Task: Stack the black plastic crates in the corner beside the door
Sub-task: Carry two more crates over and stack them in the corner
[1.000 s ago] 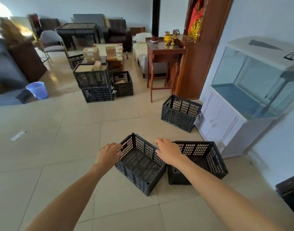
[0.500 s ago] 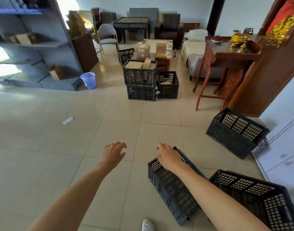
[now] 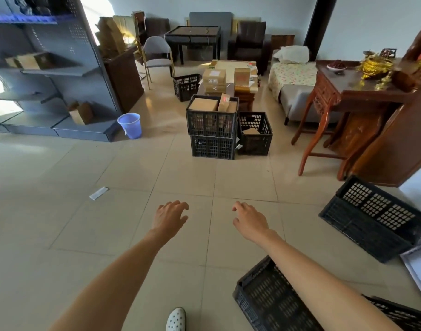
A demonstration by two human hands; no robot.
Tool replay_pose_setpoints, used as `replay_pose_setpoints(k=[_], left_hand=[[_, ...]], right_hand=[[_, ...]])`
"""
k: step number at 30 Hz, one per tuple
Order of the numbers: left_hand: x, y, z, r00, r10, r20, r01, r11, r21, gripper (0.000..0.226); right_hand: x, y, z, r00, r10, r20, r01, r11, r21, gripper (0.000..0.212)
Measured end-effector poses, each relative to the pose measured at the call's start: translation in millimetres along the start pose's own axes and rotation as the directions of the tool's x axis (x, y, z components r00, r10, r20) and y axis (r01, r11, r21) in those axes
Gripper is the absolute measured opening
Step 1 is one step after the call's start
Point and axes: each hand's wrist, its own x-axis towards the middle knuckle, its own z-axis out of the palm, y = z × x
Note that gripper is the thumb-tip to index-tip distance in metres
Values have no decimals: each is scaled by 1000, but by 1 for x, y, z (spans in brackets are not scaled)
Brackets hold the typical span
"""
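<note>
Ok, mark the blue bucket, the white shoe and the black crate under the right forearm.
blue bucket (image 3: 130, 127), head view, on its front wall.
white shoe (image 3: 176, 320), head view, on its perforated toe.
black crate (image 3: 266, 295), head view, on its slotted wall.

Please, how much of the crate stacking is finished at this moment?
Done: only one two-crate stack shows, mid-room, loaded with boxes. In hand: nothing; the left hand and right hand hover empty over the floor. Left: the far-right crate and the near crate lie unstacked.
</note>
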Motion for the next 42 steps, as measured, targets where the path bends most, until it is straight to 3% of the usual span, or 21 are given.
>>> replay_pose_setpoints(k=[8, 17, 28, 34, 37, 42], left_hand=[[182, -57, -20, 986, 152, 68, -155, 987, 36, 33], [345, -15, -15, 922, 361, 141, -367, 930, 14, 37], [582, 162, -30, 795, 587, 151, -605, 786, 126, 45], [657, 293, -28, 710, 692, 129, -701, 711, 47, 43], [685, 353, -11, 652, 738, 176, -753, 658, 30, 46], [725, 462, 18, 487, 840, 239, -860, 509, -35, 48]], right_hand=[[136, -18, -6, 984, 175, -45, -172, 983, 67, 28], [233, 51, -37, 926, 377, -23, -373, 922, 105, 27], [368, 222, -128, 858, 485, -169, -453, 869, 197, 23], [389, 329, -185, 776, 578, -252, -530, 814, 236, 27], [382, 379, -187, 704, 662, -257, -616, 749, 242, 29], [353, 460, -185, 562, 808, -178, -750, 588, 302, 26]])
